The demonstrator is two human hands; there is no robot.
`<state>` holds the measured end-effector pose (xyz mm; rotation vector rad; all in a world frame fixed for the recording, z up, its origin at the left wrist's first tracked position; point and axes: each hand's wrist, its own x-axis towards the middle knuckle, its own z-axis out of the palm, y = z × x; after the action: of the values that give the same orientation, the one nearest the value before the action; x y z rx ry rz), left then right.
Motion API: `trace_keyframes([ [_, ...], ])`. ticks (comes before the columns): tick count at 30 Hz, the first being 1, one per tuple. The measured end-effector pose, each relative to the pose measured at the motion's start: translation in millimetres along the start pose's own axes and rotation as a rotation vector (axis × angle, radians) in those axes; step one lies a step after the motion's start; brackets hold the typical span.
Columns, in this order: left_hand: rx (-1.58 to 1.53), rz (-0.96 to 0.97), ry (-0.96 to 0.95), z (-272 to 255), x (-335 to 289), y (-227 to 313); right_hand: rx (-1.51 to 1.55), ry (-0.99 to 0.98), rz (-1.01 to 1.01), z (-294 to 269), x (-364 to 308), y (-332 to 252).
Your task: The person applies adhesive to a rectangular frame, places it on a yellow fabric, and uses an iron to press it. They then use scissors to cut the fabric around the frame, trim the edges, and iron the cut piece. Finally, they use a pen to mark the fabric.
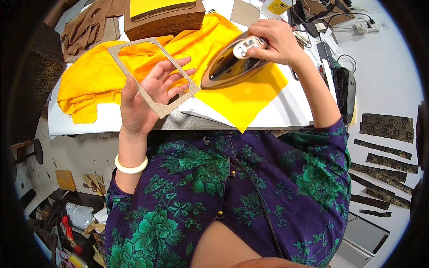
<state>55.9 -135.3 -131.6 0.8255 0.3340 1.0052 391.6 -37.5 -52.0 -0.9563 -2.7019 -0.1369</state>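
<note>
My left hand (142,105) holds up a thin rectangular cardboard frame (178,102) with an open middle, thumb on one side and fingers spread behind it. Over the table, my right hand (279,42) grips the handle of a clothes iron (228,64) with a dark, shiny body. Its tip points left, close to the frame's right corner. Yellow fabric (250,100) lies under the iron, one pointed corner reaching the table's front edge. Whether the soleplate rests on the cloth I cannot tell. More of the yellow fabric is bunched up behind my left hand.
A brown box (165,26) with a yellow panel on top stands at the back. Brown cloth (89,33) lies at the far left, a flat board square (245,12) at the back. Cables and a power strip (367,27) are at right, with dark patterned strips (386,127) below.
</note>
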Motion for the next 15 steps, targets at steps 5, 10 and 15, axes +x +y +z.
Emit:
trace_keyframes([
  [5, 0.007, -0.005, -0.008, 4.0, -0.6, -1.8, -0.041, 0.014, -0.012, 15.8, 23.6, 12.3],
  [10, 0.025, 0.002, 0.02, 8.0, -3.5, -2.0, -0.023, -0.036, 0.078, 6.0, 44.8, 4.3],
  [15, 0.044, 0.006, 0.012, 11.9, -3.5, -0.8, -0.048, 0.025, -0.005, 6.4, 45.5, 6.5],
])
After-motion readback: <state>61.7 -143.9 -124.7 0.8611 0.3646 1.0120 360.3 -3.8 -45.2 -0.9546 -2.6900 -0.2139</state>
